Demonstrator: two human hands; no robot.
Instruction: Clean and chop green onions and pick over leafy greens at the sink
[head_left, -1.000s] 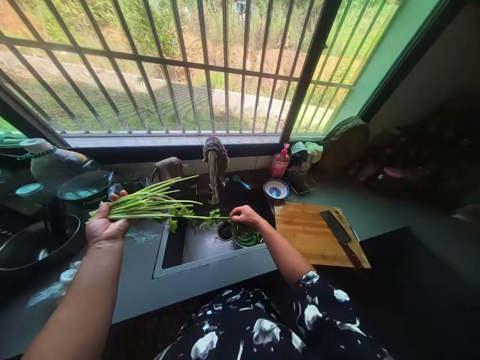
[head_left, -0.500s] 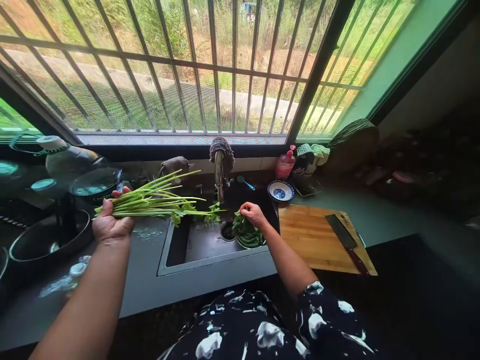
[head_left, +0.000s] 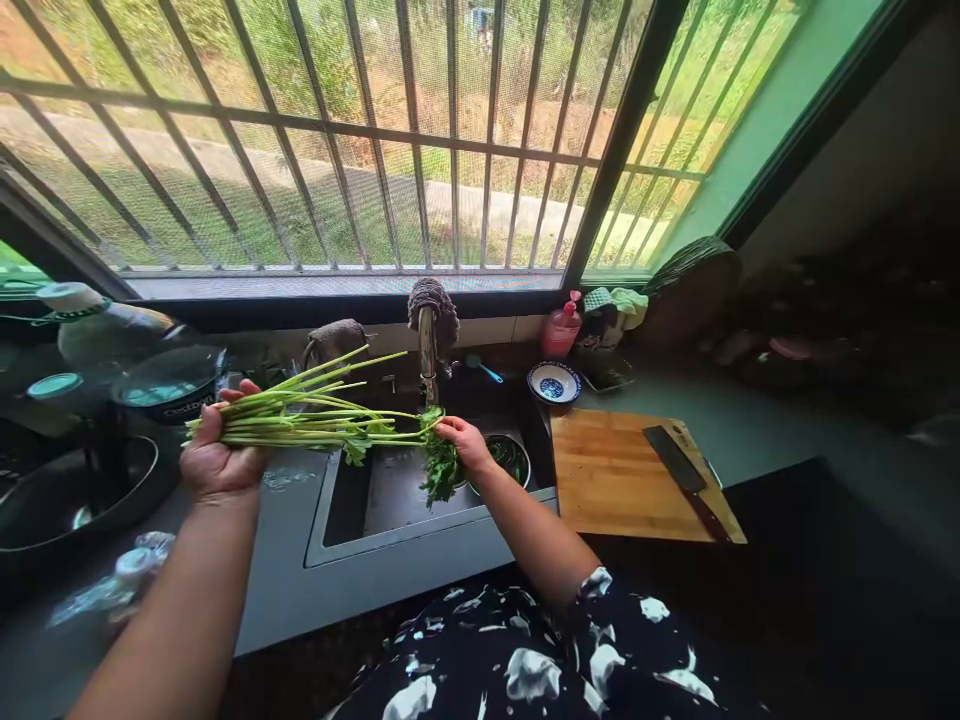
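My left hand (head_left: 223, 448) is wrapped round the butt end of a bunch of celery (head_left: 307, 425), thin green stalks lying level and pointing right over the sink. At the far end of one stalk, my right hand (head_left: 466, 442) pinches the celery leaves (head_left: 441, 470), a dark green clump that hangs below the fingers. Partly behind my right wrist, a round bowl (head_left: 529, 470) of long green vegetables stands in the sink (head_left: 390, 505). The drain is hidden behind the leaves.
Right of the sink, a cleaver (head_left: 675, 460) lies on a wooden cutting board (head_left: 592, 480). A faucet (head_left: 427, 345) rises behind the sink. A patterned bowl (head_left: 555, 383) and pink pump bottle (head_left: 562, 328) stand at back right. Left are a pot (head_left: 146, 475) and large bottle (head_left: 112, 330).
My right hand has moved left from over the bowl to the celery's leafy end and now grips leaves there. The left hand still holds the bunch. The view has shifted slightly.
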